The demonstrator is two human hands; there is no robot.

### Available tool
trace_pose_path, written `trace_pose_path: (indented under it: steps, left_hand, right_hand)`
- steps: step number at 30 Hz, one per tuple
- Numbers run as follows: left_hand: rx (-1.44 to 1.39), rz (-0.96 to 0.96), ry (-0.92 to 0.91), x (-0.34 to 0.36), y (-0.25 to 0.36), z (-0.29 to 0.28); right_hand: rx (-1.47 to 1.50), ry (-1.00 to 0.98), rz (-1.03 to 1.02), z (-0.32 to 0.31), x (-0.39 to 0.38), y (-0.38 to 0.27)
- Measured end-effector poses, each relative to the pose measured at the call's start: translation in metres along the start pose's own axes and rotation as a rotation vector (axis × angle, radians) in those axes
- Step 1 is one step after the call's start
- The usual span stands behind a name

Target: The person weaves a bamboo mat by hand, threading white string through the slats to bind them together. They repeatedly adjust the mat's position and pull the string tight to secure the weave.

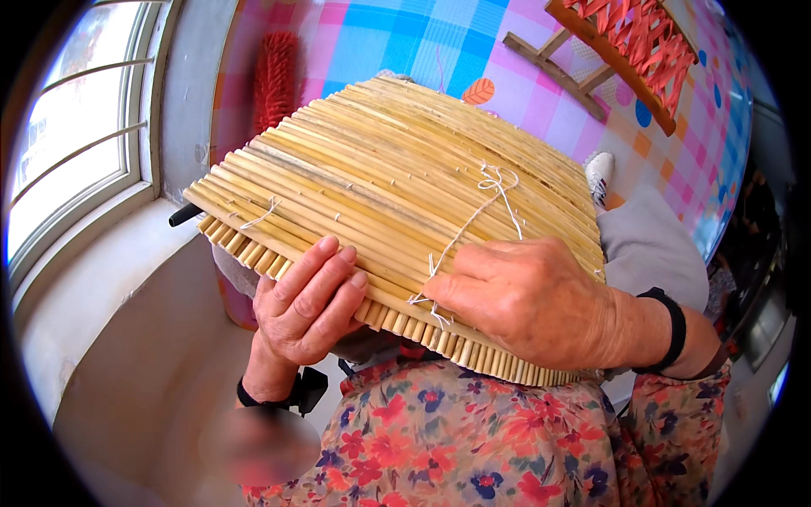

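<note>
Left hand (306, 302) gripping reed mat (397, 186) edge, right hand (515, 296) pinching white string (473, 215) — mat on lap

Left thumb: hidden beneath the near edge of the reed mat (397, 194).
Right fingertips (435, 291): curled out of sight around white string (473, 215).
Lap under mat: covered.
Black rod (185, 215): only its tip showing at mat's left corner.
Woven stool (629, 42): cut off at top edge.
Lower left patch: blurred.
</note>
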State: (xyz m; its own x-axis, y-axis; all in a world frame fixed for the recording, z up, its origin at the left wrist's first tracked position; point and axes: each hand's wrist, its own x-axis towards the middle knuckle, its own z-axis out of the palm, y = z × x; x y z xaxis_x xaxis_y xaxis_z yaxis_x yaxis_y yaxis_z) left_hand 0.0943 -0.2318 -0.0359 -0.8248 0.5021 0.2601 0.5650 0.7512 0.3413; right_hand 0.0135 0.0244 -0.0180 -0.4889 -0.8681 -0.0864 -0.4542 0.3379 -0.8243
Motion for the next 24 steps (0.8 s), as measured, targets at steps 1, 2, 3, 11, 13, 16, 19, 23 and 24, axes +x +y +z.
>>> trace_pose_path:
  steps: [1,2,3,11,13,16,19,23,24]
  left_hand:
    - [-0.005,0.004,0.005,-0.001,-0.001,0.0]
    - [-0.011,0.007,0.01,-0.002,-0.001,0.0]
    - [-0.016,0.013,0.014,-0.003,-0.002,0.001]
    - [-0.037,0.016,0.029,-0.005,-0.003,0.002]
    - [-0.032,0.017,0.03,-0.005,-0.003,0.001]
    - [-0.019,0.009,0.061,-0.006,-0.003,0.002]
    - [0.016,-0.006,0.116,-0.004,-0.002,0.005]
    - [0.022,0.007,0.088,-0.003,-0.003,0.003]
    - [0.019,0.012,0.08,-0.004,-0.004,0.003]
  right_hand:
    - [0.0,-0.003,0.006,-0.001,0.0,-0.002]
    - [0.0,-0.006,0.013,-0.001,0.0,-0.003]
    - [0.006,-0.005,0.011,-0.001,0.0,-0.003]
    - [0.117,-0.039,0.015,0.003,-0.005,0.001]
    - [0.06,-0.055,0.016,0.001,-0.005,0.0]
    - [0.009,-0.076,0.002,-0.006,-0.003,-0.002]
    - [-0.006,-0.053,0.002,-0.007,-0.002,-0.002]
    - [0.023,0.006,-0.015,-0.002,0.0,-0.001]
    - [0.025,-0.003,-0.008,-0.002,0.0,0.0]
